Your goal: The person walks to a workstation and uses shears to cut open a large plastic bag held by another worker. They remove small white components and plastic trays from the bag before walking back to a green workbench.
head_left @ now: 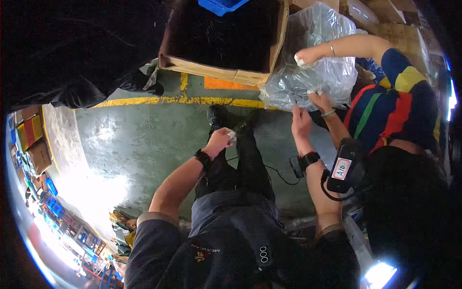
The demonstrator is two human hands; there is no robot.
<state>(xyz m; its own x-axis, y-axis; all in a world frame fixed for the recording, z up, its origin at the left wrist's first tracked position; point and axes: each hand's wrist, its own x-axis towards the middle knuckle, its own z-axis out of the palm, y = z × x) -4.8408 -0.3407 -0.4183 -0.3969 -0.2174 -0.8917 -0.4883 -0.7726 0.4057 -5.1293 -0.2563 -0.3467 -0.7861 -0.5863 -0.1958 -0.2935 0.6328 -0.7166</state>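
Left hand (219,140): fingers curled shut on small white scrap (232,136). Right hand (301,124): fingers nearly together at clear bag (284,89) edge; grip unclear.

One cardboard box (226,72) shows, with one blue basket (222,5) at its far edge and one clear plastic bag (332,72) by its right edge. There are four grips: the person's left grip (219,140) and right grip (301,124), plus one co-worker's far grip (310,55) and near grip (321,102). White scraps (232,135) number at least two, one in the left grip and one in the far grip; dark wristbands (203,158) on the person number two.
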